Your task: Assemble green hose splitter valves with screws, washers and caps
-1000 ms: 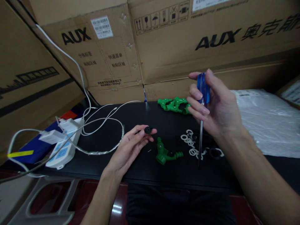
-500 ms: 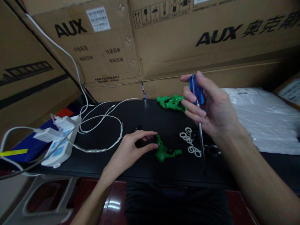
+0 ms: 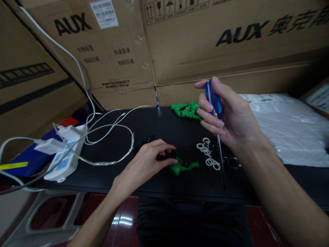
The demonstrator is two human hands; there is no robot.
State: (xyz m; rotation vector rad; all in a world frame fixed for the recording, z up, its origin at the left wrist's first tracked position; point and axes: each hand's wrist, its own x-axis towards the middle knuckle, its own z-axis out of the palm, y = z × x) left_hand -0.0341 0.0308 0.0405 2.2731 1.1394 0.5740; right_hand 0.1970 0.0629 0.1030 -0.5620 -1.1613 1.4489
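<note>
My left hand (image 3: 151, 156) is at the near part of the black table, its thumb and fingers closed about the left arm of a green Y-shaped hose splitter (image 3: 182, 167). Its fingers partly cover that arm. My right hand (image 3: 228, 113) is raised above the table, wrapped loosely round the blue handle of a screwdriver (image 3: 219, 137). The long metal shaft points down toward the table. Several white ring washers (image 3: 208, 154) lie right of the splitter, beside dark rings (image 3: 232, 163) partly hidden by the shaft and my right hand.
More green splitters (image 3: 187, 110) lie farther back. Small black parts (image 3: 147, 140) sit behind my left hand. White cables (image 3: 113, 163) and a power strip (image 3: 65, 159) occupy the left. A clear plastic-wrapped package (image 3: 290, 127) lies right. Large cardboard boxes (image 3: 185, 61) wall the back.
My left hand has moved a little right, its fingers now over the splitter's arm. My right hand still holds the screwdriver nearly in place. The view has shifted slightly.
</note>
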